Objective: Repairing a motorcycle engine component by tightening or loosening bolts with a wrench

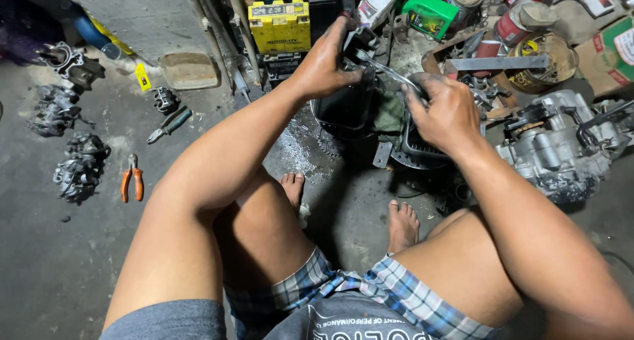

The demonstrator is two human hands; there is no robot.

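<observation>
I sit on a concrete floor with my knees up. My left hand (327, 61) grips a small dark metal engine part (360, 44) held above a black oil pan (343, 109). A slim metal wrench (389, 72) is in my right hand (446, 112); its shaft runs up and left to the dark part. Under my right hand lies a dark ribbed engine cover (416, 148). Both hands look oily.
A grey motorcycle engine block (561, 145) sits at the right. Yellow battery (279, 26), green bottle (429, 13) and cans stand behind. Orange pliers (131, 178), dark-handled pliers (170, 124) and greasy engine parts (79, 165) lie at the left. My bare feet (403, 224) rest near a wet patch.
</observation>
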